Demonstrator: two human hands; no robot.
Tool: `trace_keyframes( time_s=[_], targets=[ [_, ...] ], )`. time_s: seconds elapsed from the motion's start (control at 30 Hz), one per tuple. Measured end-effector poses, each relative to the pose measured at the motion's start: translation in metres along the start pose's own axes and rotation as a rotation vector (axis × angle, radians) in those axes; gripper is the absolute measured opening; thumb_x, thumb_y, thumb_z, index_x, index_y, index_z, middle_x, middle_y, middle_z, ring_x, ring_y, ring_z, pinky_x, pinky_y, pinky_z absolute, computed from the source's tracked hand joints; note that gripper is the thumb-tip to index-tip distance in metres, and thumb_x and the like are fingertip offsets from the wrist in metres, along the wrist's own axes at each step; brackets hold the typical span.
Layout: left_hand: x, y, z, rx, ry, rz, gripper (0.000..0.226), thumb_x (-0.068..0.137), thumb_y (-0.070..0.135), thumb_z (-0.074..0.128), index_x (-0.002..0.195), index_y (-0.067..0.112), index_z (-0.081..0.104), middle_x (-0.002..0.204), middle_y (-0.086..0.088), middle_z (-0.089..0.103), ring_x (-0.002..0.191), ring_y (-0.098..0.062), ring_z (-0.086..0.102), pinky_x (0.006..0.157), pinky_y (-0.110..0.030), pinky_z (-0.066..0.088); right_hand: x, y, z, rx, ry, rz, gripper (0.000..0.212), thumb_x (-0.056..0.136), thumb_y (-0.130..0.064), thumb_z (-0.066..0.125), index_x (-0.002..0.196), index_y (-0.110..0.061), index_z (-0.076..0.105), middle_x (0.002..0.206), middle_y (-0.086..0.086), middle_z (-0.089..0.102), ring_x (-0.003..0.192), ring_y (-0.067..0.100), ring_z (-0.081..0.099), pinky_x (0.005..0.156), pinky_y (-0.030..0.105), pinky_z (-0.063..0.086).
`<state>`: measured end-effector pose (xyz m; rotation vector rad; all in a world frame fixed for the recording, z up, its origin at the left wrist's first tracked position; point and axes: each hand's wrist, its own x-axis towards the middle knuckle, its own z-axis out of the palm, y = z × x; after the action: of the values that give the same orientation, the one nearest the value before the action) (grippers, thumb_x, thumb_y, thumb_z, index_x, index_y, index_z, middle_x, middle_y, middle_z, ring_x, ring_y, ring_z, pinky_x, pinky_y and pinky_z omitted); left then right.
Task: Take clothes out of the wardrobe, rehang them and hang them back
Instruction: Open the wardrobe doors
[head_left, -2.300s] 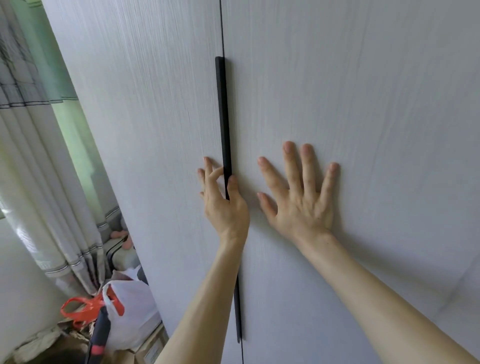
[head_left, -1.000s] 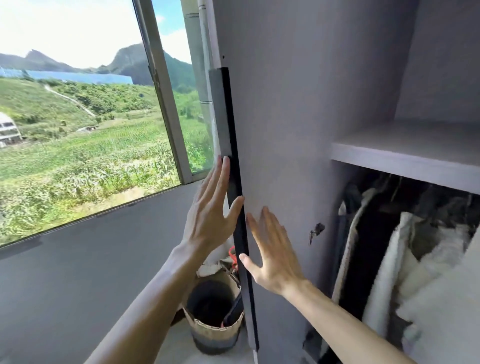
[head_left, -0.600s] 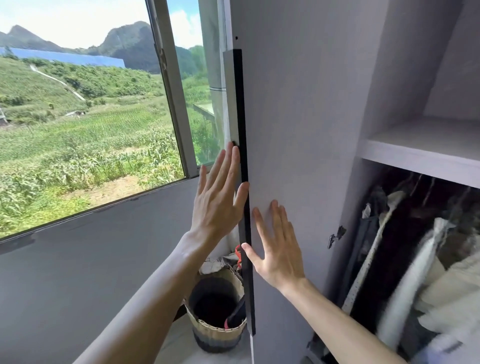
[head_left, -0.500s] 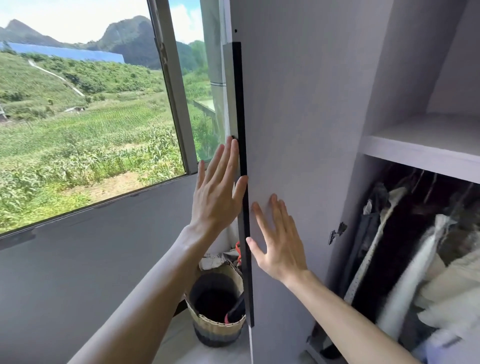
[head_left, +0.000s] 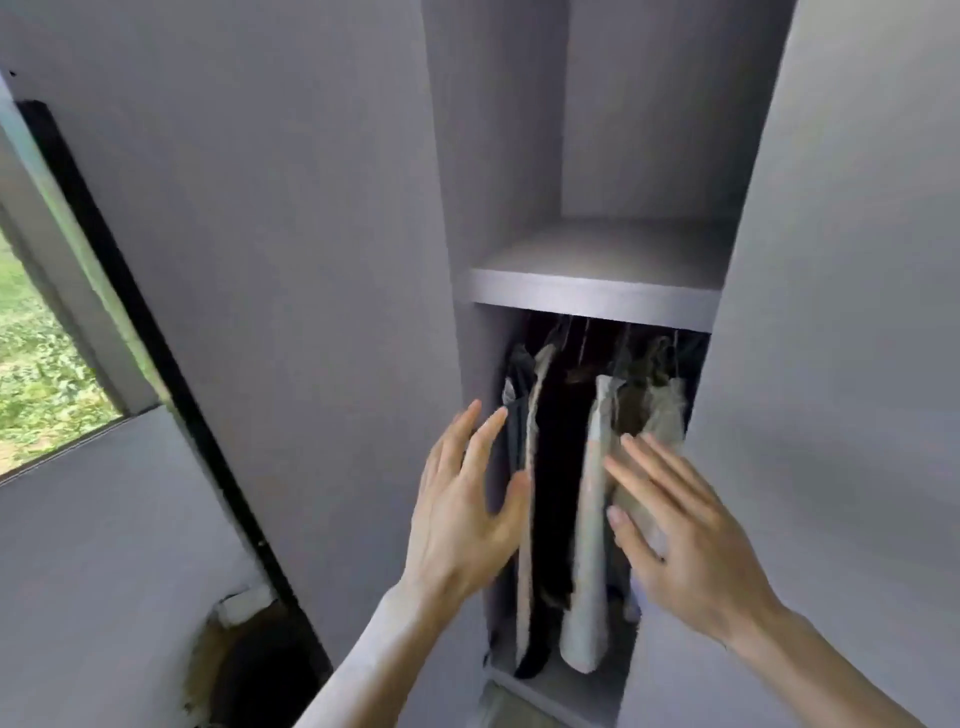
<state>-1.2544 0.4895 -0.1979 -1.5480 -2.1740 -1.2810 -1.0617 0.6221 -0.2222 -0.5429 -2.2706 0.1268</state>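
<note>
Left door of the wardrobe stands wide open; the clothes hang in a tight row beneath the shelf, none out yet; left hand and right hand reach in, fingers straight and spread, holding nothing; whether the right touches the pale garment is unclear; by the look of it only the opening is done; taking out, rehanging and returning all remain.
</note>
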Motion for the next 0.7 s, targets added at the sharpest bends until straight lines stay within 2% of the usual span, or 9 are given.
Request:
trace_keyframes(
  time_s=[0.13,0.27,0.33,0.43,0.53,0.6,0.7],
  targets=[
    [0.037,0.059,0.083,-0.335,-0.245,-0.036,0.058,0.096,0.049,0.053,0.149,0.046,0.030,0.156,0.023,0.026,0.143,0.010,0.019,0.115,-0.021,0.023,-0.016,0.064,-0.067,-0.246,0.094,0.141,0.051,0.100,-0.041,0.041,0.143,-0.019,0.056,0.159,0.004,0.038,0.151,0.020,0.028,0.116,0.049,0.037],
    [0.082,0.111,0.147,-0.574,-0.373,-0.199,0.069,0.096,0.052,0.055,0.155,0.039,0.021,0.160,0.011,0.027,0.147,-0.008,0.026,0.118,-0.033,0.027,-0.013,0.121,-0.119,-0.446,0.203,0.218,0.055,0.100,-0.046,0.040,0.152,-0.027,0.044,0.167,0.007,0.020,0.155,0.024,0.013,0.119,0.054,0.027],
    [0.099,0.128,0.169,-0.644,-0.386,-0.238,0.069,0.097,0.053,0.052,0.156,0.039,0.019,0.160,0.009,0.030,0.147,-0.012,0.028,0.118,-0.034,0.028,-0.007,0.145,-0.136,-0.562,0.232,0.216,0.059,0.099,-0.050,0.042,0.155,-0.030,0.037,0.168,0.008,0.011,0.155,0.029,0.007,0.119,0.058,0.023],
    [0.108,0.141,0.196,-0.714,-0.373,-0.261,0.060,0.100,0.049,0.049,0.154,0.038,0.026,0.153,0.014,0.041,0.139,-0.004,0.039,0.112,-0.025,0.033,-0.001,0.179,-0.141,-0.706,0.251,0.216,0.067,0.096,-0.055,0.046,0.157,-0.033,0.030,0.169,0.011,0.006,0.154,0.038,0.002,0.115,0.067,0.019],
    [0.114,0.146,0.210,-0.722,-0.391,-0.241,0.030,0.103,0.045,0.045,0.131,0.055,0.044,0.129,0.034,0.056,0.126,0.006,0.050,0.099,-0.014,0.043,0.003,0.209,-0.127,-0.816,0.261,0.227,0.076,0.092,-0.068,0.045,0.158,-0.035,0.027,0.168,0.016,0.007,0.151,0.048,0.003,0.106,0.080,0.014],
    [0.121,0.147,0.216,-0.739,-0.373,-0.270,0.022,0.104,0.041,0.045,0.119,0.056,0.050,0.119,0.032,0.063,0.118,0.005,0.057,0.095,-0.015,0.047,0.009,0.227,-0.115,-0.904,0.294,0.237,0.083,0.088,-0.078,0.043,0.158,-0.037,0.024,0.167,0.018,0.008,0.150,0.052,0.005,0.103,0.085,0.010],
    [0.127,0.146,0.223,-0.767,-0.310,-0.302,0.023,0.104,0.036,0.048,0.119,0.050,0.057,0.116,0.027,0.067,0.112,0.003,0.061,0.088,-0.015,0.050,0.022,0.247,-0.108,-0.941,0.387,0.232,0.085,0.085,-0.085,0.043,0.156,-0.041,0.027,0.168,0.015,0.006,0.151,0.050,0.007,0.104,0.085,0.007]
  ],
)
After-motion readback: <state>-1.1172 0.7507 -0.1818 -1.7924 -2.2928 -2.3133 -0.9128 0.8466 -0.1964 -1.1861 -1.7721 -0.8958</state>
